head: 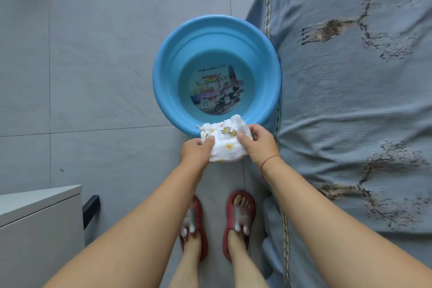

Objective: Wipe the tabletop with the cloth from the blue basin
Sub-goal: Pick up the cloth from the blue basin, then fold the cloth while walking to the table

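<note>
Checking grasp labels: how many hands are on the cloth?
2. The left hand pinches the left edge of the cloth; the right hand grips its right edge. Both are in full view, by the near rim of the blue basin.

Glossy blue plastic basin [163, 91], crinkled white gauze cloth [225, 145], polished grey floor tiles [93, 77], woven bedspread [350, 100].

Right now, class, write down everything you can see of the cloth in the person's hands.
The cloth is white, with a crinkled, gauze-like weave and small yellow cartoon prints. It is bunched into a loose wad. The left hand grips its left side and the right hand its right side, thumbs on top. It is held over the near rim of the blue basin. Whether it is wet cannot be told.
</note>
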Demonstrator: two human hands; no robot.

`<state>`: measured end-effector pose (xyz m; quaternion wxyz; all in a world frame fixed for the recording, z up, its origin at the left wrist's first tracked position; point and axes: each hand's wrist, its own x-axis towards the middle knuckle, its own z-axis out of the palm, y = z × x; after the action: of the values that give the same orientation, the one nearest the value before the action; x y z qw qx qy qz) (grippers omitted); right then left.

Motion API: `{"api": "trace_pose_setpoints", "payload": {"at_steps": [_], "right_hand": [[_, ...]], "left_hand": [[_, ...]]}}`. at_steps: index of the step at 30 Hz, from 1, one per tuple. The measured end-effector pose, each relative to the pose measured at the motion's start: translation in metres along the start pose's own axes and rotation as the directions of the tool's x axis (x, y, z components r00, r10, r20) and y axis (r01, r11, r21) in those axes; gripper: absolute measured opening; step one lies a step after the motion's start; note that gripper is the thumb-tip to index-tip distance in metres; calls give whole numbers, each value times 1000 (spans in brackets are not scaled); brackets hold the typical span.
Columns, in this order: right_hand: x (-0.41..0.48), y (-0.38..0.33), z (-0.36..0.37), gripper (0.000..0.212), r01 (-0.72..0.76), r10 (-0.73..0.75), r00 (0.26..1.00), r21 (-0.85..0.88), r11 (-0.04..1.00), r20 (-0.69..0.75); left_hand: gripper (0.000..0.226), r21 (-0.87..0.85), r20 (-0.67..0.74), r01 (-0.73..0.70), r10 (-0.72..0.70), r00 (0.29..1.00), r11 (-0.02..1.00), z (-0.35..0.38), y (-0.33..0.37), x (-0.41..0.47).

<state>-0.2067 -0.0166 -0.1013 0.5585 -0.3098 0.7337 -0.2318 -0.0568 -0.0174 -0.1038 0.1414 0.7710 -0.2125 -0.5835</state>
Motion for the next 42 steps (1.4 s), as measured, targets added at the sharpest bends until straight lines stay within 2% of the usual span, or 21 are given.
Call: {"api": "trace_pose_setpoints", "payload": {"at_steps": [4, 8, 13, 17, 23, 28, 34, 42], "right_hand": [[-25, -31, -16, 6, 62, -63, 998, 40, 997, 17], [-60, -72, -35, 9, 78, -93, 992, 167, 983, 86], [-115, -136, -42, 29, 125, -162, 977, 240, 963, 142], [-165, -193, -37, 39, 183, -235, 953, 251, 950, 194], [-244, -280, -18, 39, 282, -360, 903, 310, 908, 234], [-301, -334, 6, 38, 275, -409, 850, 383, 882, 331], [-356, -364, 36, 39, 347, -436, 757, 266, 899, 488], [-443, -345, 78, 43, 424, -342, 557, 95, 901, 757]], "left_hand": [[23, 67, -30, -145, 148, 989, 987, -14, 24, -34], [26, -17, 0, -265, 265, 964, 964, -38, 56, -77], [9, -132, 45, -402, 410, 911, 906, -78, 96, -148], [9, -219, 22, -423, 438, 899, 879, -119, 121, -202], [10, -343, -25, -488, 511, 859, 803, -198, 157, -279], [10, -337, -97, -577, 582, 807, 744, -261, 167, -337], [8, -356, -285, -634, 567, 773, 686, -310, 134, -397], [10, -417, -589, -659, 366, 720, 626, -318, 23, -476]]}}
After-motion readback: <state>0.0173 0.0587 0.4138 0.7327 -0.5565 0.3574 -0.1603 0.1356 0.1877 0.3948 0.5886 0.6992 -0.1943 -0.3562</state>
